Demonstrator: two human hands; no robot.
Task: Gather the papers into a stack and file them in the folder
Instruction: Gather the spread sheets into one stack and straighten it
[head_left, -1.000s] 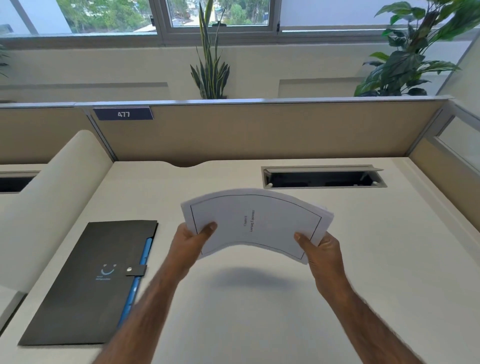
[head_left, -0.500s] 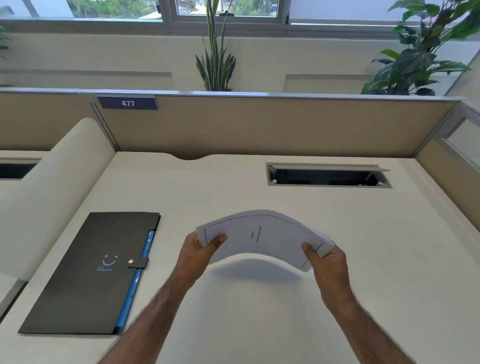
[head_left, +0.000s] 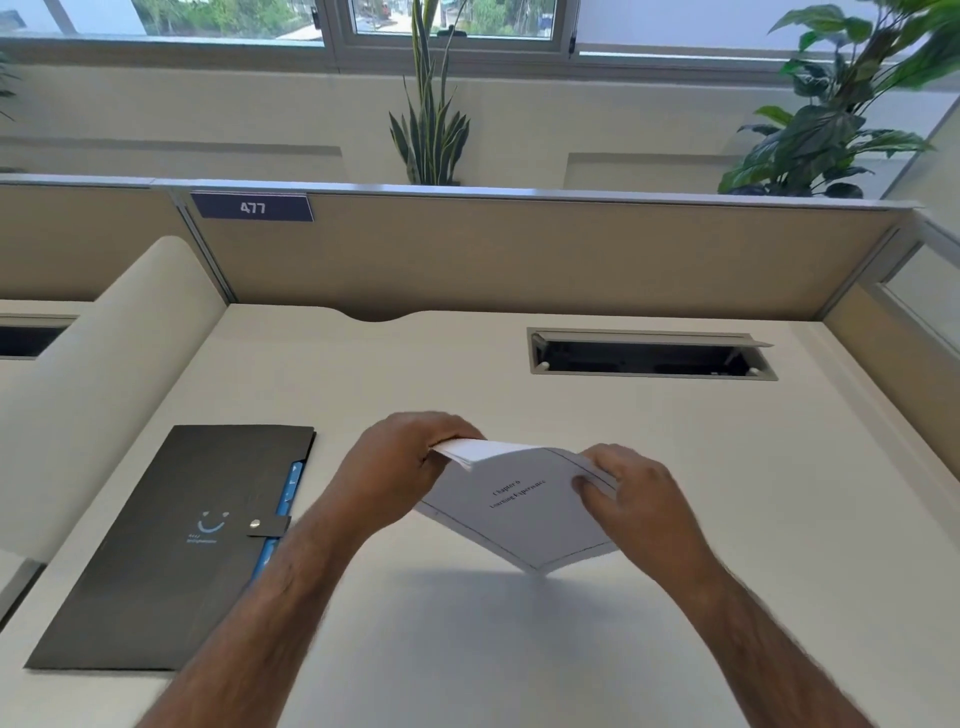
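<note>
A stack of white printed papers (head_left: 524, 501) hangs above the middle of the desk, bent downward so its lower corner points at the desktop. My left hand (head_left: 400, 462) grips its left end from above and my right hand (head_left: 631, 493) grips its right end. The top sheet carries a thin border and small printed text. A closed black folder (head_left: 171, 545) with a snap strap, a smile logo and blue tabs along its right edge lies flat on the desk, to the left of my left forearm.
A cable slot (head_left: 649, 353) with its flap raised is cut into the white desk (head_left: 519, 649) at the back right. Beige partition panels (head_left: 519, 254) fence the back and right sides. A curved white divider (head_left: 98, 384) stands at the left.
The stack has come lower and nearer to me and tipped over, its arch turning into a downward fold. Both hands rolled over the top of its ends.
</note>
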